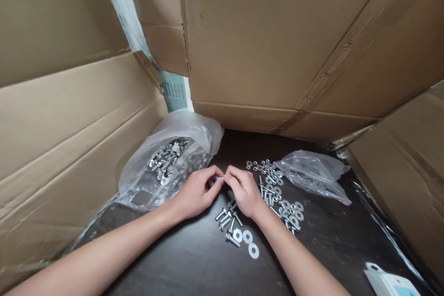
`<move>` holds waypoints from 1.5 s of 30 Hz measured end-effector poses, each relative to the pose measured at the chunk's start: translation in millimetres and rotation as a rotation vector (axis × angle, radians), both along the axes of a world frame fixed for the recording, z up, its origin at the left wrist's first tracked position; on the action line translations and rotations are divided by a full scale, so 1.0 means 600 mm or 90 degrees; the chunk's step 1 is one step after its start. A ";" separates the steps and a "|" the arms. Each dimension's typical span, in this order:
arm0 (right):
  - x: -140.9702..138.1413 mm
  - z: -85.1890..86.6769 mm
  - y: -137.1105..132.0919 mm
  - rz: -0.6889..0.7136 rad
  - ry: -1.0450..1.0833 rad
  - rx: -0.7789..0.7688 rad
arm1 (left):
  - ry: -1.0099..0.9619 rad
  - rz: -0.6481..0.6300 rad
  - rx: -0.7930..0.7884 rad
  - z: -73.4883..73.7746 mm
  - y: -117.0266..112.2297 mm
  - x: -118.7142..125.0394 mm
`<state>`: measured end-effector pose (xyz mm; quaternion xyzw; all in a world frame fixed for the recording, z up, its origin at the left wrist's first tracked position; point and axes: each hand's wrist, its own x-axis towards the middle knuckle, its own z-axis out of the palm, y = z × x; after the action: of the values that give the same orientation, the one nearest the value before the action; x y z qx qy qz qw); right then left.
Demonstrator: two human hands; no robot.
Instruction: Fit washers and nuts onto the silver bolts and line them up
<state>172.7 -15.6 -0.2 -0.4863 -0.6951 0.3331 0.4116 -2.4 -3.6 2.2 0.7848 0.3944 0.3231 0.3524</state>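
Above the dark table, my left hand (198, 190) and my right hand (244, 190) meet fingertip to fingertip. A small silver bolt (219, 177) spans the gap between them. My left hand is pinched around one end, and the fingers of my right hand close on the other; whether a nut or washer sits there is too small to tell. Below my right hand lies a loose cluster of bolts (226, 217), with several flat washers (253, 250) beside it. To its right spread more bolts (266, 194), washers (299, 206) and small nuts (267, 166).
An open plastic bag (204, 125) full of bolts with washers (168, 162) stands at the left. A flatter clear bag (315, 171) lies at the right. Cardboard walls (260, 32) enclose the table (166, 259). A white box (390, 282) sits at the bottom right.
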 end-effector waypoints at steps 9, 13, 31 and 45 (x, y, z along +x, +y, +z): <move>-0.001 -0.007 0.002 -0.027 -0.021 0.011 | -0.014 0.008 -0.008 -0.006 0.000 0.001; -0.001 -0.006 0.002 -0.044 -0.021 0.007 | -0.025 0.011 -0.004 -0.006 0.000 0.002; 0.001 -0.001 0.002 -0.047 0.009 -0.014 | -0.058 0.021 -0.021 -0.007 0.002 -0.001; -0.001 -0.012 0.008 -0.076 -0.008 -0.036 | -0.069 0.027 -0.042 -0.007 0.002 0.002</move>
<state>172.0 -11.0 -7.2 -0.5405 -0.6574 0.3245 0.4127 -1.1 -2.4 -1.8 0.7456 0.4020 0.3592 0.3917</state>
